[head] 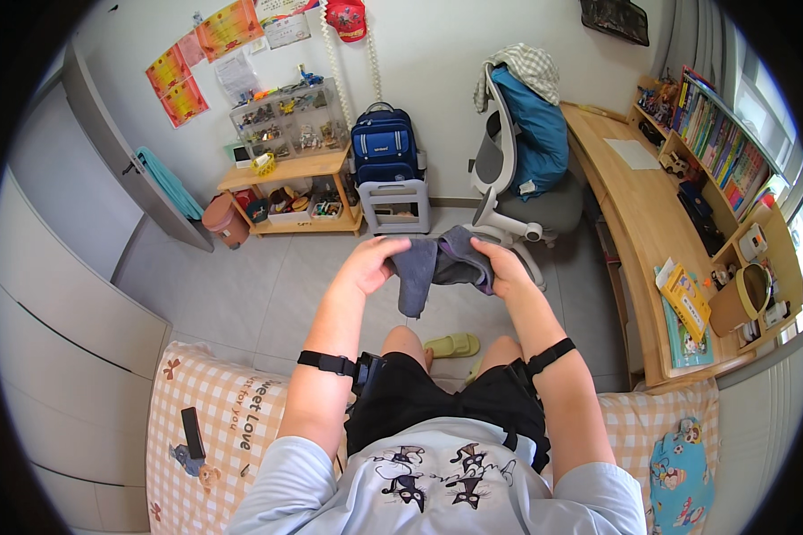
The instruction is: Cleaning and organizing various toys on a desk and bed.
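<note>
Both hands hold a dark grey-blue piece of cloth [416, 275] out in front of my knees, above the tiled floor. My left hand [375, 262] grips its left end, thumb on top, and a narrow flap of the cloth hangs down beside the fingers. At the other end my right hand [503, 267] pinches an open, folded part with a purple edge. The cloth may be a sock or a small garment; its exact kind cannot be told. Black straps circle both forearms.
I sit on a bed with a checked cover [214, 374]. A green slipper [456, 345] lies between my feet. Ahead stand a blue backpack [385, 147], a low wooden shelf [294, 172] and a swivel chair [542, 204]. A wooden desk [632, 200] runs along the right.
</note>
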### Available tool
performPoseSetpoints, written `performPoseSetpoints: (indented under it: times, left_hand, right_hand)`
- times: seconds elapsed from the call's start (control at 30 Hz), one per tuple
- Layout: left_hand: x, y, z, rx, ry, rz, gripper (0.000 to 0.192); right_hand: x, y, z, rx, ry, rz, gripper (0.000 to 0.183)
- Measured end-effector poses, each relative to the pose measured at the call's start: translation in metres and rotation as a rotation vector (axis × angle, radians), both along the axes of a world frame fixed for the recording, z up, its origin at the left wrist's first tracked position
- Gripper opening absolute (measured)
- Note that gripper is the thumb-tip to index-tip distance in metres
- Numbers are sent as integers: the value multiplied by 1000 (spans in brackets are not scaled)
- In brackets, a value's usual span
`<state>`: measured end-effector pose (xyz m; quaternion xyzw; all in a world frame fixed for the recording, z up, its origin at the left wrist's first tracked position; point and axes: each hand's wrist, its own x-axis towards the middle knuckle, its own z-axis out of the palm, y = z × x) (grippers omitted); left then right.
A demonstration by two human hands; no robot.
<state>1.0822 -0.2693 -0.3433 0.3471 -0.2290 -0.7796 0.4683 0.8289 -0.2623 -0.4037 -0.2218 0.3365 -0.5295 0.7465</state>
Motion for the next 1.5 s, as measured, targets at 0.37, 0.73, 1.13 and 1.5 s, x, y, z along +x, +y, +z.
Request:
performPoseSetpoints:
  times: [0.37, 0.73, 1.13, 1.5]
  left_hand:
    - [-4, 0, -18, -902, -1025, 109, 19]
    - [-49, 24, -3, -292, -505, 213, 19]
    - [-10, 12, -22, -250, -61, 186, 56]
    - [-28, 14, -13, -306, -264, -53, 48]
  right_hand:
    - [20, 8, -7, -338, 760, -203, 35]
    - [80, 37, 16, -895, 1290, -609, 25]
    - [37, 61, 14, -1054, 1319, -563, 40]
    - [-16, 22, 1, -4, 440, -404, 48]
